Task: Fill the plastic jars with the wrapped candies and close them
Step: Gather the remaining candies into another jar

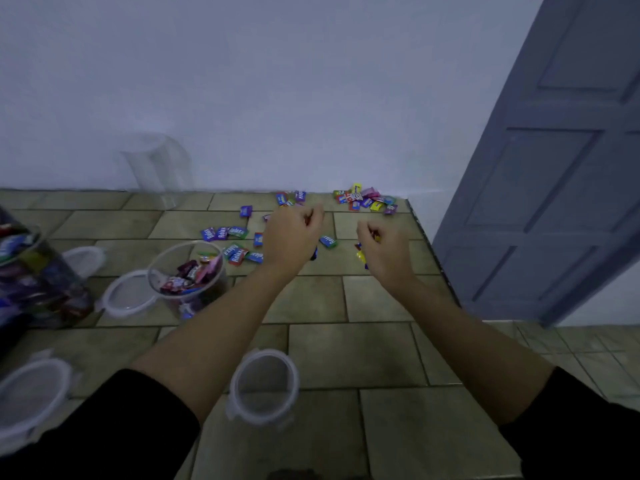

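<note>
The only word that reads clearly is "Relax", in white letters on several wrapped candies (221, 233) scattered on the counter (346, 355). It stands on a purple wrapper (209, 233), a green wrapper (239, 231), a red wrapper (238, 259) and a blue wrapper (328, 241), on most of them turned or upside down to the camera. Print on the far pile (363, 199) by the wall and on the candies inside the open jar (187, 271) is too blurred to read.

tiled counter (346, 355) | candies (228, 233) | jars (188, 275) | lids (126, 294)
</note>
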